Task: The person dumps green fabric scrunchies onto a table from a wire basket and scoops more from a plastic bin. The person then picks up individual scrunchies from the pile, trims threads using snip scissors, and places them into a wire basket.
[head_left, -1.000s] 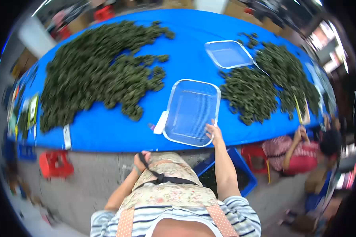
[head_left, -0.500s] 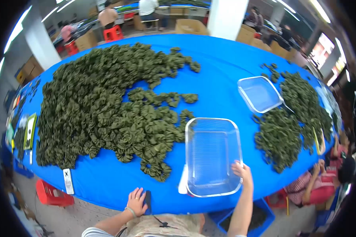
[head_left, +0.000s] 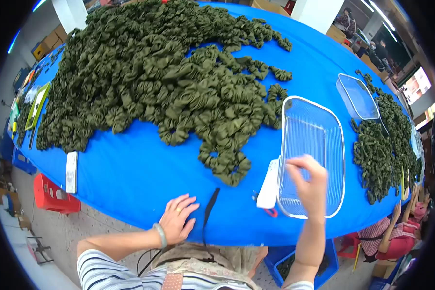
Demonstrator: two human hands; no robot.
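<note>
On the blue cloth at the table's front edge lies my left hand (head_left: pixel 178 218), fingers spread, holding nothing. Just right of it is a black strap (head_left: pixel 211 205). My right hand (head_left: pixel 310 180), somewhat blurred, is over the left part of a clear basket (head_left: pixel 331 159) with a white rim; its fingers are curled, and whether anything is between them cannot be made out. A white object (head_left: pixel 268 186) with a red loop sits against the basket's left side. Beyond my left hand spreads a large pile of dark green scrunchies (head_left: pixel 174 82).
A second clear basket (head_left: pixel 357 99) stands at the right, beside another green pile (head_left: pixel 379 159). Co-workers (head_left: pixel 389 237) sit at the right edge. A white card (head_left: pixel 71 172) lies front left, near a red stool (head_left: pixel 55 195). Below the table is a blue crate (head_left: pixel 302 266).
My right hand has left the basket's right rim and moved left over it. My left hand has come away from the dark strap and lies flat. The view has shifted left.
</note>
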